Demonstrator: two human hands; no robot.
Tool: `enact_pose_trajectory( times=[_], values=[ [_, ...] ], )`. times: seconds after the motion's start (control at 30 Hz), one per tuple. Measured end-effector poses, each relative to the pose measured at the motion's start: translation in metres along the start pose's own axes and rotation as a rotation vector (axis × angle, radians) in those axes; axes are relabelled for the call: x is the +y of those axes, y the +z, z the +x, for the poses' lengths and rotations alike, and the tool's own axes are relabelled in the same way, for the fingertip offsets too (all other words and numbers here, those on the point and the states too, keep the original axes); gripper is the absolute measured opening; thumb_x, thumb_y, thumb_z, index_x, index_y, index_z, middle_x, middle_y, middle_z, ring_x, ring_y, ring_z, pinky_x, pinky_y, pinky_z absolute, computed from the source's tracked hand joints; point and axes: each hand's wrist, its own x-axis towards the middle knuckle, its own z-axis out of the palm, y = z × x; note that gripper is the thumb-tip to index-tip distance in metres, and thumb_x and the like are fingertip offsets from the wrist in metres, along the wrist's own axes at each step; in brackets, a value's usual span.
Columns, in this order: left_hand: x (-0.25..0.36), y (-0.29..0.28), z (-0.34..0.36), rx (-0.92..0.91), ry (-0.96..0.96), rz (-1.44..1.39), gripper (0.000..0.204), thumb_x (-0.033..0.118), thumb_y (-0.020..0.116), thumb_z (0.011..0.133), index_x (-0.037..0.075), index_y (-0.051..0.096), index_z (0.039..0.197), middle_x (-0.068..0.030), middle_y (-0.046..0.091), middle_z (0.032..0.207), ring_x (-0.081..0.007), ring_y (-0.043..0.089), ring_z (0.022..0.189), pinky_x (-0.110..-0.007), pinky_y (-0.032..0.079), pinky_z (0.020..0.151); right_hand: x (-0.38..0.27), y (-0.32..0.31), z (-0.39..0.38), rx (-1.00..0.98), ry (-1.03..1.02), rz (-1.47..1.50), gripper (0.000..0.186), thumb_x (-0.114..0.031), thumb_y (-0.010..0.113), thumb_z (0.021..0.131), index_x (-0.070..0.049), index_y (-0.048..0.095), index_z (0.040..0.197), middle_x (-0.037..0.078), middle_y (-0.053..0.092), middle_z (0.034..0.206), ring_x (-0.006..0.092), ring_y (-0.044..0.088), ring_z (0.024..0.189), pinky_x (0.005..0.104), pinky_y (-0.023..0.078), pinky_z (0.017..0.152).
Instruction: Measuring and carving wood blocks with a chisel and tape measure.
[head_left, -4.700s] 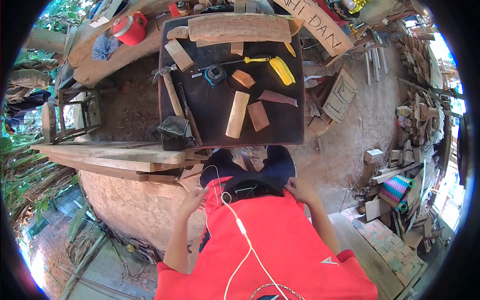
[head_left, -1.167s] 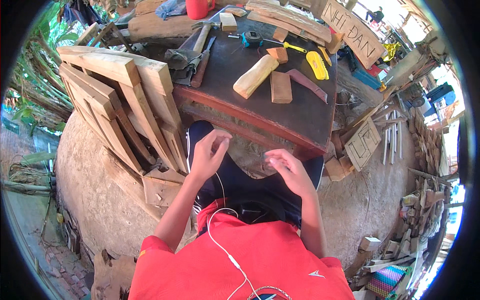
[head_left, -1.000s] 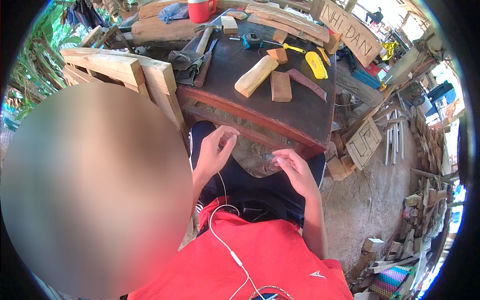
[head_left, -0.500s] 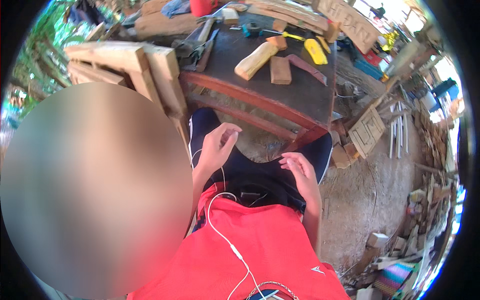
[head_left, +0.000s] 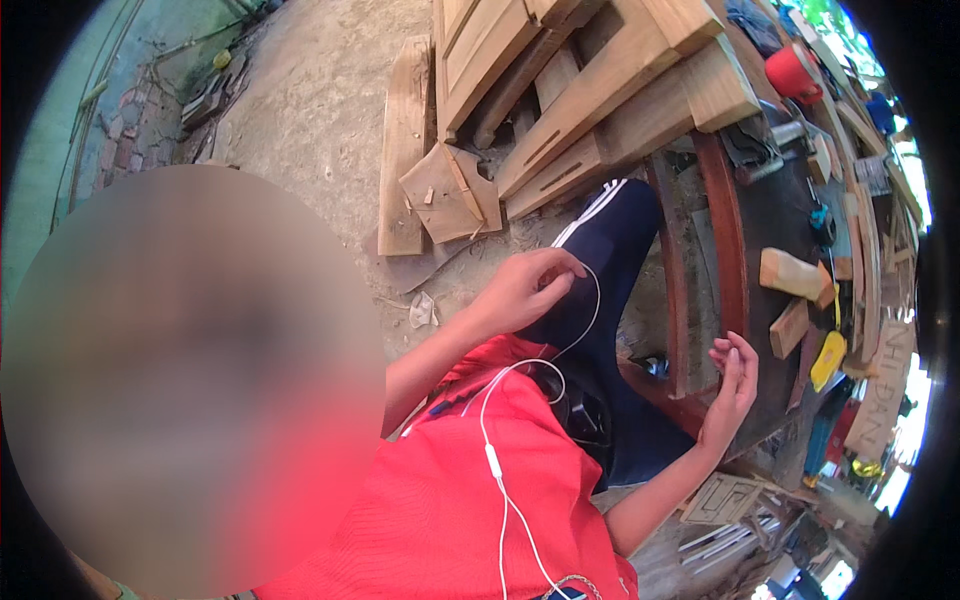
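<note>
My left hand (head_left: pixel 530 290) hovers above my dark trouser leg (head_left: pixel 605 220), fingers loosely bent and thumb apart. A thin white earphone cable (head_left: pixel 597 305) passes by its fingertips; no grip on it shows. My right hand (head_left: pixel 735 385) is raised beside the near edge of the dark worktable (head_left: pixel 770 215), fingers stretched and holding nothing. Closest to it on the tabletop are a small wooden block (head_left: pixel 790 328), a longer pale wood piece (head_left: pixel 790 272) and a yellow tool (head_left: pixel 828 361).
Wooden frames and panels (head_left: pixel 620 90) lean against the table's left end. A plank (head_left: pixel 405 150) and a flat wood offcut (head_left: pixel 455 195) lie on the floor. A red mug (head_left: pixel 793 73) stands at the table's far side. A blurred round patch covers the lower left.
The view has swung left, so the table now appears at the right and more floor and leaning frames show. My right hand has lifted towards the table edge. Both hands remain without a tool.
</note>
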Motion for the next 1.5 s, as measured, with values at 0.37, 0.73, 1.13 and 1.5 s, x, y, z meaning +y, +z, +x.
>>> enact_pose_trajectory(
  times=[0.37, 0.73, 1.13, 1.5],
  values=[
    [0.003, 0.035, 0.07, 0.029, 0.233, -0.121, 0.022, 0.011, 0.064, 0.096, 0.001, 0.066, 0.115, -0.0124, 0.067, 0.1, -0.0258, 0.066, 0.091, -0.037, 0.054, 0.084, -0.036, 0.084, 0.055, -0.222, 0.016, 0.052, 0.027, -0.012, 0.051, 0.107, 0.0, 0.06, 0.129, 0.012, 0.066, 0.126, 0.0186, 0.064, 0.112, 0.0328, 0.047, 0.103],
    [-0.041, -0.016, 0.016, 0.274, -0.057, -0.075, 0.019, 0.014, 0.064, 0.094, 0.003, 0.067, 0.11, -0.0137, 0.066, 0.097, -0.0312, 0.067, 0.091, -0.041, 0.054, 0.082, -0.053, 0.191, 0.076, -0.623, 0.039, 0.031, 0.024, -0.012, 0.057, 0.104, 0.001, 0.063, 0.123, 0.011, 0.069, 0.119, 0.018, 0.064, 0.114, 0.0321, 0.046, 0.105],
    [-0.034, -0.026, 0.018, 0.243, -0.09, -0.07, 0.021, 0.013, 0.063, 0.098, 0.002, 0.067, 0.114, -0.014, 0.069, 0.105, -0.0275, 0.069, 0.095, -0.037, 0.055, 0.084, -0.05, 0.201, 0.068, -0.673, 0.009, 0.058, 0.024, -0.015, 0.06, 0.103, -0.001, 0.066, 0.122, 0.008, 0.07, 0.117, 0.0167, 0.064, 0.112, 0.0319, 0.047, 0.102],
    [0.038, 0.002, 0.095, -0.023, 0.125, 0.156, 0.02, 0.001, 0.062, 0.094, 0.001, 0.069, 0.113, -0.0127, 0.071, 0.1, -0.0217, 0.068, 0.09, -0.033, 0.053, 0.084, -0.027, 0.088, 0.047, -0.286, -0.071, 0.192, 0.023, -0.013, 0.063, 0.101, 0.0, 0.066, 0.12, 0.009, 0.072, 0.113, 0.0163, 0.068, 0.105, 0.0309, 0.05, 0.096]
  ],
)
